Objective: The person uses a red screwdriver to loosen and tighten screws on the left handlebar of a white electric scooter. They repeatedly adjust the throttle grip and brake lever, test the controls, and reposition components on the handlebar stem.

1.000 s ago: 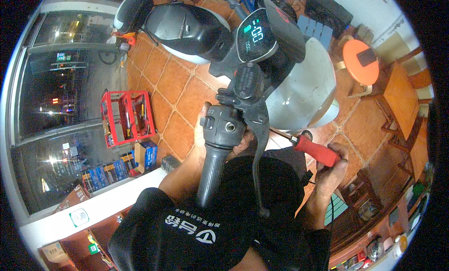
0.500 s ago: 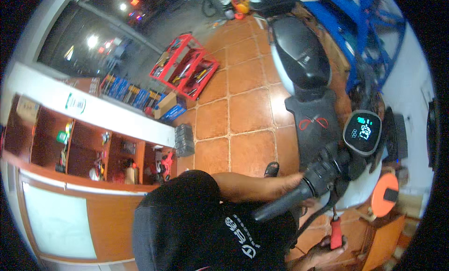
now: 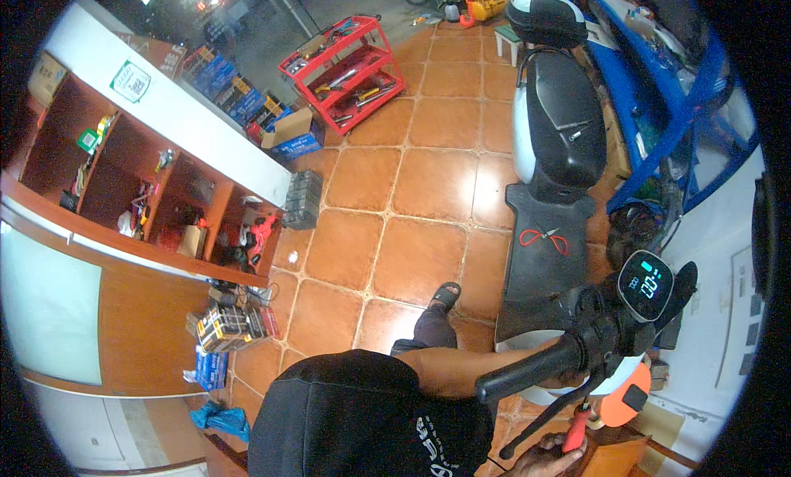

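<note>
Head view: looks down on scooter's bar end, lower R of pic; display [image 3: 644, 287] lit above it.
Grip: black handlebar grip [image 3: 527, 371], long axis slants from lower L up to R, ending at switch housing [image 3: 585, 339].
L hand: L forearm [image 3: 449, 371] runs R & passes behind grip; hand can't be made out there, so can't tell if grasping or loose.
R hand: R hand [image 3: 544, 459], fingers wrapped round tool's red handle [image 3: 576, 431], low, beneath brake lever [image 3: 542, 421].
Red handle: long axis near upright in pic, top leaning slightly R, far end twd bar; tip not visible. Touching lever or apart: can't tell.
Nearer: L arm to grip; R hand sits below, w/ lever btwn.
Floorboard: scissors [image 3: 544, 236] lying on floorboard [image 3: 527, 271], well apart from R hand.
</note>
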Tool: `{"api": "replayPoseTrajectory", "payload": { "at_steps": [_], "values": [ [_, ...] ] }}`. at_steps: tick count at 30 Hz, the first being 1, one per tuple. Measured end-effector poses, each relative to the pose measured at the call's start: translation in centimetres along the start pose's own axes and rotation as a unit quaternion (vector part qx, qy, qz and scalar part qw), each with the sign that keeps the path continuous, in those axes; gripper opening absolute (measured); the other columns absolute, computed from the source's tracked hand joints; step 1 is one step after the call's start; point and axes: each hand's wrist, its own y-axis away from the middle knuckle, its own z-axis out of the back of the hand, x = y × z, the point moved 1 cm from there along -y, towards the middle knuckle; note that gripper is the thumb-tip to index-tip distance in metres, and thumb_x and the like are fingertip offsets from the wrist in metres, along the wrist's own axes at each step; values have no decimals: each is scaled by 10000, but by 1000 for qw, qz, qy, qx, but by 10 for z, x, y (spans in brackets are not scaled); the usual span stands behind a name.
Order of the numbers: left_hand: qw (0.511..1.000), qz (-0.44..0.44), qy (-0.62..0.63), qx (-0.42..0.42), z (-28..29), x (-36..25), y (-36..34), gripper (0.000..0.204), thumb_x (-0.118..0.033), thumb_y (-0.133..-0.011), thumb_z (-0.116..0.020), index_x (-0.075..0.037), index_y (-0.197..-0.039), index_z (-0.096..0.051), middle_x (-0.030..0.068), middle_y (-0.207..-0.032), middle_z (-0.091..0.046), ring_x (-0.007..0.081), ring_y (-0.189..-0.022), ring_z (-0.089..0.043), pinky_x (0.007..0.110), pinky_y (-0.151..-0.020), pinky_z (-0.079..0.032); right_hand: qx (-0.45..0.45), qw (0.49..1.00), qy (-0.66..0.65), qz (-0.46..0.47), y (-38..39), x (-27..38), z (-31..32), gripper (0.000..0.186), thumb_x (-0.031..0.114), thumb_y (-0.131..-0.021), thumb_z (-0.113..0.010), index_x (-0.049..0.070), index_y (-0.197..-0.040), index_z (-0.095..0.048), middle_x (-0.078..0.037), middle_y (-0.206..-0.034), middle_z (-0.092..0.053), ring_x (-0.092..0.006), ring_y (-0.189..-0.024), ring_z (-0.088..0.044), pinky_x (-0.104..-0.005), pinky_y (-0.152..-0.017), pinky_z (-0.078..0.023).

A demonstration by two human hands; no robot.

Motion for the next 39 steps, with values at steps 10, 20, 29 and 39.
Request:
{"api": "replayPoseTrajectory", "payload": {
  "at_steps": [10, 20, 29, 39],
  "values": [
    [994, -101, 31, 1, 9, 21, -4, 267, -286, -895, -582, -34, -983, -573, 38, -902, -626, 149, -864, -607, 281, -800, -516, 42, 994, 85, 49, -7, -1, 31, 504, 485, -900, -523, 7, -1059, -548, -94, -667, -514, -177, -581, -492, -268, -510, -410],
    [919, -193, -309, -150, -91, 22, 36, 268, -451, -806, -615, -193, -872, -590, -77, -724, -493, 93, -633, -399, 250, -597, -308, 150, 982, -28, -113, -45, -44, 68, 646, 569, -864, -492, 24, -1205, -435, -75, -863, -522, -163, -675, -508, -268, -577, -416],
    [953, -140, -240, -115, -75, 14, 27, 327, -453, -777, -628, -164, -930, -636, -56, -816, -631, 87, -739, -559, 252, -647, -439, 39, 998, -45, 0, -20, -34, 31, 507, 497, -892, -482, 38, -1108, -475, -49, -799, -498, -144, -664, -477, -256, -581, -387],
    [956, -126, -248, -97, -100, 14, 41, 283, -378, -815, -624, -153, -988, -622, -46, -919, -642, 102, -878, -590, 277, -832, -468, 92, 990, -106, -3, -22, -37, 31, 587, 543, -870, -471, 47, -1183, -454, -73, -855, -514, -174, -679, -488, -266, -584, -397]
  ]
}}
